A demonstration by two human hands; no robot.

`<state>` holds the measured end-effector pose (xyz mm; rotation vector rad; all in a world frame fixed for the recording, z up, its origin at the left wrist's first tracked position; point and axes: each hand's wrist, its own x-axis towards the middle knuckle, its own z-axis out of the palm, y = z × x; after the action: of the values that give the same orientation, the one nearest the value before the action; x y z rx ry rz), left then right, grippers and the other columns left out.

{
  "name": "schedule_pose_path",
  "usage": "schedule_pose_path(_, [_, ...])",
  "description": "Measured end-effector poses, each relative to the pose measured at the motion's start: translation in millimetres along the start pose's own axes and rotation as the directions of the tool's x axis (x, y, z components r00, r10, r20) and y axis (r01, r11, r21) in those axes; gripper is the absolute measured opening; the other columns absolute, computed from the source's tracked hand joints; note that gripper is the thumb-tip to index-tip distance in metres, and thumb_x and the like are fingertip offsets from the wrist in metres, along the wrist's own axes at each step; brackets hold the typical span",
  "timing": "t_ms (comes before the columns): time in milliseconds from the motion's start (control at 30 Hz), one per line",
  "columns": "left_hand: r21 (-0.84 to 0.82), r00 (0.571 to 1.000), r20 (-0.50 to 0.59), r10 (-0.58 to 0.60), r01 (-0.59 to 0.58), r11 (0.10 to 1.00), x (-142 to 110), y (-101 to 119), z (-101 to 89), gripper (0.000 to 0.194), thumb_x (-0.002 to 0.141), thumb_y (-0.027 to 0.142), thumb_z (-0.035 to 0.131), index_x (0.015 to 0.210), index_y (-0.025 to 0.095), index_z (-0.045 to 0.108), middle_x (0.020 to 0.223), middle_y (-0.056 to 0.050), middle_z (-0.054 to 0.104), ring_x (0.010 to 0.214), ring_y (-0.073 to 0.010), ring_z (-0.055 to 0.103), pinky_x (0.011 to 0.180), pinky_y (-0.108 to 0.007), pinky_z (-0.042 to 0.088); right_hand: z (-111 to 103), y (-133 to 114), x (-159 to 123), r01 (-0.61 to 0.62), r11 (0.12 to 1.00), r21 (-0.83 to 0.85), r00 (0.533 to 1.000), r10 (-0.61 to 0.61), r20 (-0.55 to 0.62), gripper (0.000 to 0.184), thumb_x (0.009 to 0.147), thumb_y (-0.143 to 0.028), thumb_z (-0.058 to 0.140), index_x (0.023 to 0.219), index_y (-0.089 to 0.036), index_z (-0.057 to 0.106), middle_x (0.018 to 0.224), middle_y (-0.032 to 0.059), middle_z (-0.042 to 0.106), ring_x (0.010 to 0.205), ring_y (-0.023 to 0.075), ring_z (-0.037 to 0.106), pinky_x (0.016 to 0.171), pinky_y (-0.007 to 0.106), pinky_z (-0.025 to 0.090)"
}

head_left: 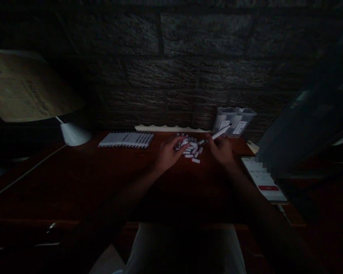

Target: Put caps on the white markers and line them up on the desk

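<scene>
My right hand (221,149) is closed around a white marker (221,132), which slants up to the right with a dark tip at its upper end. My left hand (169,151) reaches over the left side of a pile of small white caps (193,149), a few with coloured ends. Between its thumb and forefinger shows a white marker cap (184,142), pinched just above the pile. To the left, a row of white markers (126,139) lies side by side on the reddish-brown table (103,182). The picture is dark, so fine details are hard to see.
Clear plastic cases (233,121) with labels stand against the brick wall behind my right hand. A phone (263,179) showing a timer lies at the right. A lamp (73,134) with a printed shade stands at the left, its cord (28,172) crossing the table.
</scene>
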<state>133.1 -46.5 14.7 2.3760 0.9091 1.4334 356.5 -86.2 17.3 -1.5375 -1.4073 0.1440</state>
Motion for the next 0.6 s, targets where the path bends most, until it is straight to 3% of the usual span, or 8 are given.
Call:
schedule_pose_path(100, [-0.020,0.998,-0.008,-0.062,0.062,0.998,1,-11,0.0,0.023,0.089,0.034,0.068,0.105,0.018,0.066,0.095,-0.004,0.074,0.080,-0.0133,0.068,0.075,-0.025,0.055,2,4,1,0.002,1.000,-0.001,1.000,-0.002,0.015,0.053,0.091,-0.062,0.048,0.074,-0.016,0.069,0.073,0.0097,0.073,0.067,0.0201,0.067,0.060,0.028,0.045])
schedule_pose_path(233, [-0.002,0.992,0.019,-0.125,0.125,0.992,3,-25,0.3,0.018,0.087,0.034,0.069,0.095,0.017,0.066,0.093,-0.004,0.075,0.082,-0.0152,0.071,0.076,-0.026,0.055,4,6,1,-0.021,0.999,-0.027,0.978,0.026,0.207,0.050,0.095,-0.054,0.046,0.074,-0.017,0.072,0.061,0.0070,0.070,0.061,0.0205,0.068,0.057,0.027,0.044])
schedule_pose_path(333, [-0.043,0.988,0.037,-0.153,0.155,0.987,3,-31,1.8,0.019,0.087,0.032,0.069,0.098,0.017,0.066,0.095,-0.006,0.075,0.084,-0.0161,0.071,0.076,-0.027,0.056,4,5,0,0.009,0.999,-0.036,0.961,0.002,0.278,0.045,0.097,-0.047,0.048,0.075,-0.017,0.073,0.056,0.0046,0.068,0.057,0.0189,0.067,0.057,0.026,0.045])
schedule_pose_path(467, [-0.107,0.989,0.039,-0.146,0.149,0.983,2,-29,3.4,0.027,0.089,0.028,0.065,0.113,0.016,0.065,0.100,-0.007,0.075,0.088,-0.0161,0.071,0.079,-0.028,0.057,3,4,0,0.024,1.000,0.019,0.970,-0.027,0.240,0.039,0.095,-0.046,0.051,0.079,-0.017,0.072,0.066,0.0055,0.073,0.058,0.0171,0.067,0.057,0.025,0.046])
schedule_pose_path(600, [-0.136,0.997,-0.004,-0.083,0.082,0.987,0,-17,3.0,0.025,0.087,0.034,0.068,0.106,0.018,0.069,0.089,-0.004,0.074,0.077,-0.0137,0.070,0.073,-0.025,0.057,2,2,0,0.038,0.999,0.027,0.980,-0.043,0.192,0.042,0.093,-0.051,0.053,0.074,-0.017,0.068,0.068,0.0077,0.073,0.059,0.0182,0.068,0.058,0.026,0.047])
